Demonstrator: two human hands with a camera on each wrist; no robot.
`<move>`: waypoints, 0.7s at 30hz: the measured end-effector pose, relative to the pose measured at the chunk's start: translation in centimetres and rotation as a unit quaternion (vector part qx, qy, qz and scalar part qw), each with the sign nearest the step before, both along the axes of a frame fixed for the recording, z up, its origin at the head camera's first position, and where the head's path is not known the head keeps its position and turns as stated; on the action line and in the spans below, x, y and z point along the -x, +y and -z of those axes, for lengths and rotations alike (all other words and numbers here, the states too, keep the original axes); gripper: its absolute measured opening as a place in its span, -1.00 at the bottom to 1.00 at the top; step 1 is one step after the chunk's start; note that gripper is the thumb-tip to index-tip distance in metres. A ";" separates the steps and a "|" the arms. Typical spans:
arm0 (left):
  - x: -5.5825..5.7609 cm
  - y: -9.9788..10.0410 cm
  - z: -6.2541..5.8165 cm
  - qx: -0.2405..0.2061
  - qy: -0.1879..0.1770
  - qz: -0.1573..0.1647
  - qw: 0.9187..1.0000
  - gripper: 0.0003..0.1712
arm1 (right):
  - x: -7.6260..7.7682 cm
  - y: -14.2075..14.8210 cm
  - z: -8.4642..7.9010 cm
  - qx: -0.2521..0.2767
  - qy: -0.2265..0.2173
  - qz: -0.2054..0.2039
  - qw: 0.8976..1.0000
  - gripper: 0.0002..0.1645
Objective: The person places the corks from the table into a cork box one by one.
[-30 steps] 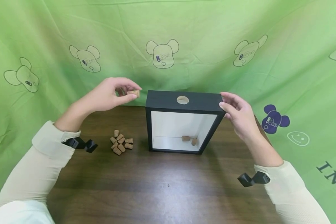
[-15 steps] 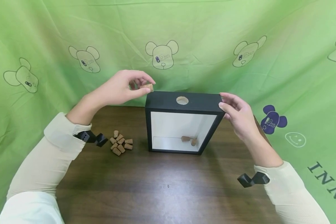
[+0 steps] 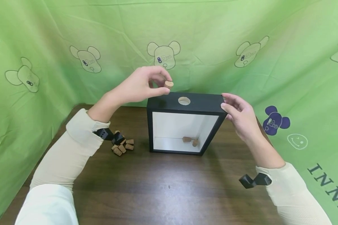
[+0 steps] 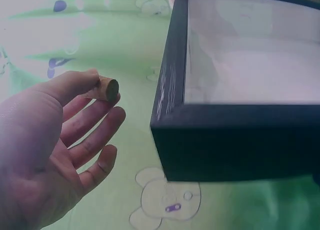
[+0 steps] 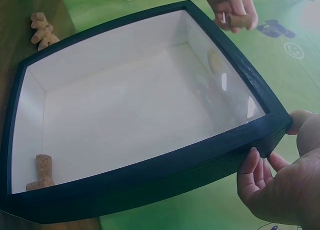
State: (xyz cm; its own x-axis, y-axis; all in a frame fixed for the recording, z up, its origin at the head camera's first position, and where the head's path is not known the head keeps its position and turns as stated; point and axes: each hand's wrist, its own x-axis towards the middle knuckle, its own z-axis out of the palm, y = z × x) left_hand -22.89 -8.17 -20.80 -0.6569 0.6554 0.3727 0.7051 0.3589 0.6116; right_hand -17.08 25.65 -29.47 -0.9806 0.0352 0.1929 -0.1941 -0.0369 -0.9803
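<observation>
My left hand (image 3: 146,83) pinches a cork (image 3: 169,84) between thumb and fingers, just above the top face of a black box frame (image 3: 205,101), left of its round hole (image 3: 184,100). In the left wrist view the cork (image 4: 106,88) sticks out past the thumb, and the other fingers are spread loosely. At the box's upper right corner my right hand (image 3: 239,115) grips the edge, thumb in front and fingers behind. The box stands upright with a clear front and white inside. Two corks (image 3: 191,141) lie inside at its lower right.
Several loose corks (image 3: 122,148) lie in a pile on the brown wooden table (image 3: 146,187), left of the box, partly hidden by the left wrist camera (image 3: 110,136). A green printed curtain (image 3: 202,37) hangs behind and around the table.
My left hand has moved right with the cork, from left of the box to over its top near the hole. The cork has tilted. My right hand and the box have stayed put.
</observation>
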 end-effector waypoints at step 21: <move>2.2 4.4 2.6 -0.003 -0.026 0.023 0.999 -0.73 | 0.2 0.1 -0.1 0.007 0.002 -0.002 1.000 -0.64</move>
State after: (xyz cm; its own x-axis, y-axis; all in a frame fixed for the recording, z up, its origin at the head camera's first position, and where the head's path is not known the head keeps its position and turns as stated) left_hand -25.05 -3.81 -23.37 -0.6443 0.6832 0.3436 0.6882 0.3220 0.6501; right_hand -17.31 25.74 -29.33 -0.9798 0.0333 0.1971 -0.1987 -0.0514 -0.9787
